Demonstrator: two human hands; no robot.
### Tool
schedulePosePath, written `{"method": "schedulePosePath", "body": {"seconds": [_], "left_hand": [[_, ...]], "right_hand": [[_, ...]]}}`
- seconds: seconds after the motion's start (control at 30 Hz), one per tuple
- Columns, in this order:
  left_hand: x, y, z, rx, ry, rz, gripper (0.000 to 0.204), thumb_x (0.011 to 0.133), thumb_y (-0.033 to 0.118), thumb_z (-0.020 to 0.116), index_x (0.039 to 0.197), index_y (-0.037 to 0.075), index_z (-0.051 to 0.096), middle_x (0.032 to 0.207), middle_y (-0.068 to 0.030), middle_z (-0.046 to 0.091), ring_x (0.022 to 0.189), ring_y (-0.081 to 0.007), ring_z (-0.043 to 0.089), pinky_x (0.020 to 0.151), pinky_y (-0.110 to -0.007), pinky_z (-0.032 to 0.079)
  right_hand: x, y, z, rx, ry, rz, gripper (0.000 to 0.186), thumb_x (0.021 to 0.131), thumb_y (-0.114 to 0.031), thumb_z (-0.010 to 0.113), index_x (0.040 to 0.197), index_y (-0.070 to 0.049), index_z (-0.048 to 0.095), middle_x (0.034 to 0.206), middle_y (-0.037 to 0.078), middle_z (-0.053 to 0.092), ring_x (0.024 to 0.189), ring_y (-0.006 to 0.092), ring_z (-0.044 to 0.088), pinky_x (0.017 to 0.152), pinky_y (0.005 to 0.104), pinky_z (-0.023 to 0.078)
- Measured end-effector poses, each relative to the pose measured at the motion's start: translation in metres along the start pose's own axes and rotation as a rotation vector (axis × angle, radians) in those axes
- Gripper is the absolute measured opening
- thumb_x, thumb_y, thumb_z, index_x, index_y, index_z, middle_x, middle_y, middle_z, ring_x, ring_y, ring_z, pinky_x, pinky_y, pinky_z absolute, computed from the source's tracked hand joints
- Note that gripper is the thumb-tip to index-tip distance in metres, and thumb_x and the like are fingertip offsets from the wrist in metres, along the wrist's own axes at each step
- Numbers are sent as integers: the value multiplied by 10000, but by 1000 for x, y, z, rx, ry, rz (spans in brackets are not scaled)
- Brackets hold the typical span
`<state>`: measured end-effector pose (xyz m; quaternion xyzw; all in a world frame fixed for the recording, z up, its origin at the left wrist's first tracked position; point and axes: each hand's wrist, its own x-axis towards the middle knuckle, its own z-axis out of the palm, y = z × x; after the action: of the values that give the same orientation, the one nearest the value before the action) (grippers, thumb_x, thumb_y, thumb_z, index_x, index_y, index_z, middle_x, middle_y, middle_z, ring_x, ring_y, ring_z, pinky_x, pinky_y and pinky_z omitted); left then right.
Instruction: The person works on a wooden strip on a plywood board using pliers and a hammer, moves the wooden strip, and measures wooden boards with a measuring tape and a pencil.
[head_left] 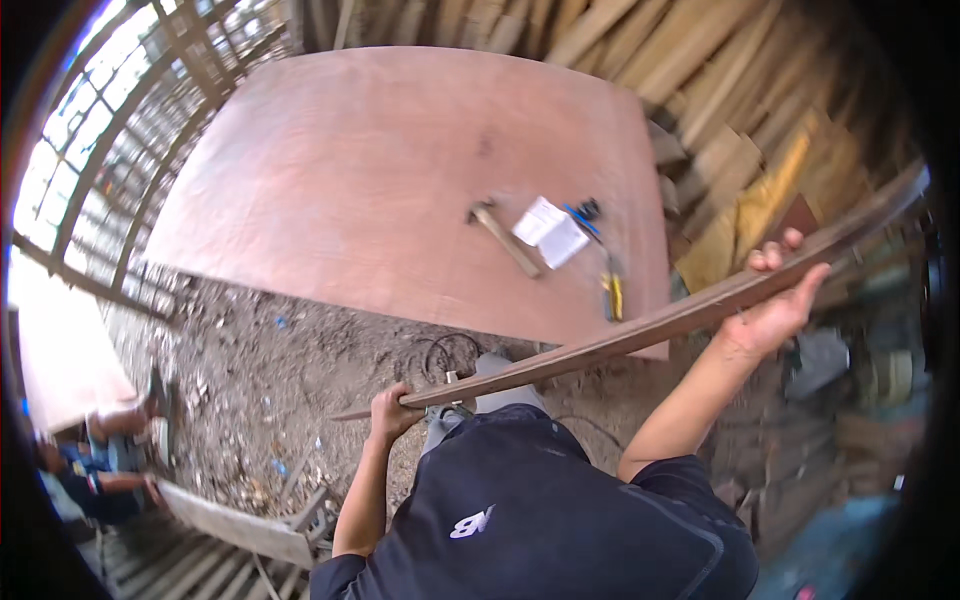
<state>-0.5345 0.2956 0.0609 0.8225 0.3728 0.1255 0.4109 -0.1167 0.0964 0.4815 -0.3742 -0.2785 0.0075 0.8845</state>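
Note:
A long, narrow brown wooden plank point(600, 351) slants across in front of my body, low at the left and rising to the right. Close to its left end, my left hand point(393, 412) is closed around it. Farther along, my right hand point(772, 312) supports it from below, with fingertips showing over the far edge and the thumb on the near side. Beyond the plank lies a large reddish plywood sheet point(350, 180). On it rest a hammer point(512, 245), white papers point(552, 233), a blue pen point(582, 219), a small black object point(590, 208) and a yellow-and-black handled tool point(613, 292).
Stacked timber point(700, 60) fills the far right, with a yellow piece point(785, 185) against it. At the lower left, another person point(105, 475) sits by a wooden board point(235, 522). Dark cable point(450, 350) coils on the littered dirt ground point(260, 370). Bars point(130, 120) line the far left.

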Motion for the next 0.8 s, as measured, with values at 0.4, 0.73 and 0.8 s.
{"method": "schedulePosePath", "body": {"seconds": [0.4,0.73,0.8], "left_hand": [[20,153,166,-132,-500,527,316,711,263,874,850,74,663,821,-133,691,761,-358,690,669,-435,545],[-37,180,228,-89,-750,651,796,725,362,910,1382,105,542,1143,-225,706,1090,-433,671,937,-499,535],[-35,162,215,58,-877,454,1016,726,411,903,1548,131,376,1340,-270,627,1266,-450,587,1066,-504,477]], "right_hand": [[-111,-324,-183,-376,136,-424,479,1098,-448,483,1228,11,437,1086,84,500,865,182,496,773,316,444],[-160,-434,-280,-621,212,-582,269,889,-70,632,1107,87,631,1081,177,654,845,215,584,720,352,466],[-160,-434,-312,-791,502,-667,279,868,-101,650,1086,72,662,1107,207,680,861,228,598,725,366,467]]}}
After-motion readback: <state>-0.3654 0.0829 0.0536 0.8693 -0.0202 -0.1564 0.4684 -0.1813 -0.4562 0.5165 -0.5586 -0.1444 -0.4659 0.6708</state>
